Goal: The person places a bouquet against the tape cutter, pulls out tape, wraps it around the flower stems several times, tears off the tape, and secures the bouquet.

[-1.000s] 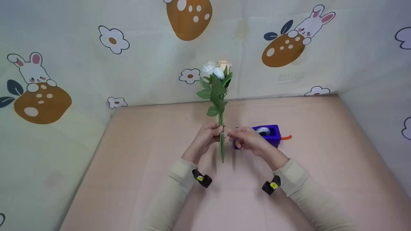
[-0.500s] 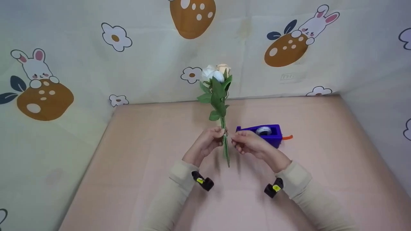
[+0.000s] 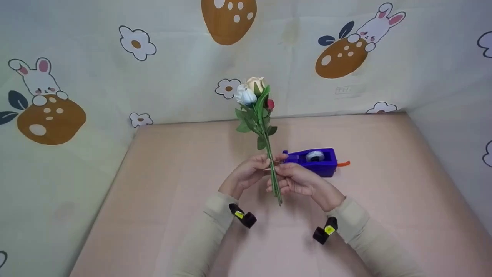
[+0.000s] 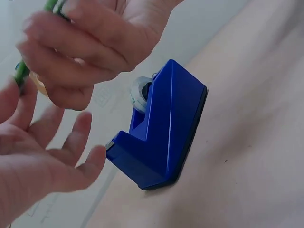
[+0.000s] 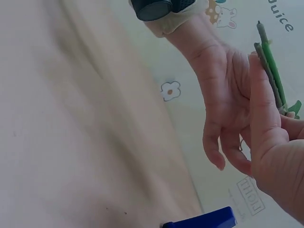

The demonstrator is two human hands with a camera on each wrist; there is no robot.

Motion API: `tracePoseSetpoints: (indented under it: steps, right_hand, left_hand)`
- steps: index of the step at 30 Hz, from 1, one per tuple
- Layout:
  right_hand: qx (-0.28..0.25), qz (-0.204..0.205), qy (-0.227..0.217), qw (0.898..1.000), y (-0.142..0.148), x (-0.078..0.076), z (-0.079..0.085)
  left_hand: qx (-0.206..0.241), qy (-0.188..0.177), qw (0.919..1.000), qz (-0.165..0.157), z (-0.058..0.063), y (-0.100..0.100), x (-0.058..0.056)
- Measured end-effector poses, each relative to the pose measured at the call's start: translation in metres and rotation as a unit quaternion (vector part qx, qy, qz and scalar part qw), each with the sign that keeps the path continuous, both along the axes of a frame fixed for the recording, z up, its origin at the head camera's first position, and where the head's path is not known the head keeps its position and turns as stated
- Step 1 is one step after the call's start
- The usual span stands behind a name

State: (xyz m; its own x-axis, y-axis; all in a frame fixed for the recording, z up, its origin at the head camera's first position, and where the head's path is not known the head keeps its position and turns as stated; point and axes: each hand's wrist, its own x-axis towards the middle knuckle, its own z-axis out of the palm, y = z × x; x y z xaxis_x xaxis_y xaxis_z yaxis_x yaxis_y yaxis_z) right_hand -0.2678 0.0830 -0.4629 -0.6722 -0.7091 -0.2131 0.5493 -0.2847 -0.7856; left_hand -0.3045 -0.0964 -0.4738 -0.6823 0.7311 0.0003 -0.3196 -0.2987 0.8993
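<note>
A small bunch of artificial roses is held up over the table by its green stems (image 3: 273, 181). Its blooms are white (image 3: 246, 96), cream (image 3: 255, 85) and red (image 3: 271, 104). My left hand (image 3: 246, 173) pinches the stems between thumb and index finger, its other fingers spread in the left wrist view. Just below, my right hand (image 3: 301, 180) has its thumb on the stems and its fingers behind them. The cut stem ends (image 5: 270, 66) stick out past the right hand's fingers in the right wrist view, with a shiny clear patch on them.
Behind the right hand, a blue tape dispenser (image 3: 324, 169) with a clear tape roll (image 3: 315, 156) stands on the pink table (image 3: 173, 192). An orange strip (image 3: 343, 164) sticks out of its right end. A printed cloth wall (image 3: 184, 69) surrounds the table's back and sides.
The bunch has turned and tilted so its blooms lean left, and the red rose has come into view. My right hand has moved left and down from beside the stems onto them.
</note>
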Motion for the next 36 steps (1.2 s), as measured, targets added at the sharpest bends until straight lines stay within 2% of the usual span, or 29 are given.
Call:
tracePoseSetpoints:
  steps: [8,13,16,20,23,25,26,28,31,33,34,36]
  right_hand:
    - [-0.043,0.049,-0.03,0.997,-0.007,-0.005,-0.011]
    - [-0.092,0.077,-0.042,0.992,-0.01,-0.007,-0.023]
    - [-0.128,0.073,-0.048,0.988,-0.012,-0.006,-0.028]
    - [-0.129,0.034,-0.03,0.991,-0.015,-0.005,-0.029]
    - [-0.069,-0.023,0.0,0.997,-0.017,-0.004,-0.025]
    - [-0.005,-0.079,0.029,0.996,-0.017,-0.004,-0.022]
    - [0.031,-0.109,0.05,0.992,-0.017,-0.004,-0.02]
    - [0.102,-0.174,0.1,0.974,-0.017,-0.005,-0.019]
    - [0.21,-0.257,0.175,0.927,-0.019,-0.006,-0.02]
    - [0.268,-0.289,0.212,0.894,-0.021,-0.006,-0.02]
    - [0.29,-0.296,0.224,0.882,-0.022,-0.006,-0.02]
    - [0.318,-0.297,0.233,0.87,-0.024,-0.005,-0.019]
  left_hand:
    - [0.082,0.029,0.9947,-0.055,-0.017,-0.006,-0.009]
    - [0.079,0.07,0.9922,-0.066,-0.027,-0.01,-0.013]
    - [0.069,0.094,0.9903,-0.075,-0.031,-0.012,-0.016]
    - [0.057,0.128,0.9878,-0.067,-0.031,-0.014,-0.018]
    - [0.035,0.146,0.9879,-0.037,-0.03,-0.014,-0.018]
    - [0.011,0.146,0.9892,-0.005,-0.029,-0.012,-0.017]
    - [-0.006,0.143,0.9896,0.015,-0.028,-0.011,-0.017]
    - [-0.039,0.131,0.989,0.056,-0.025,-0.006,-0.015]
    - [-0.075,0.107,0.9841,0.121,-0.021,0.001,-0.013]
    - [-0.096,0.094,0.9774,0.163,-0.018,0.006,-0.011]
    - [-0.107,0.088,0.9729,0.185,-0.017,0.009,-0.01]
    - [-0.13,0.084,0.963,0.221,-0.015,0.011,-0.009]
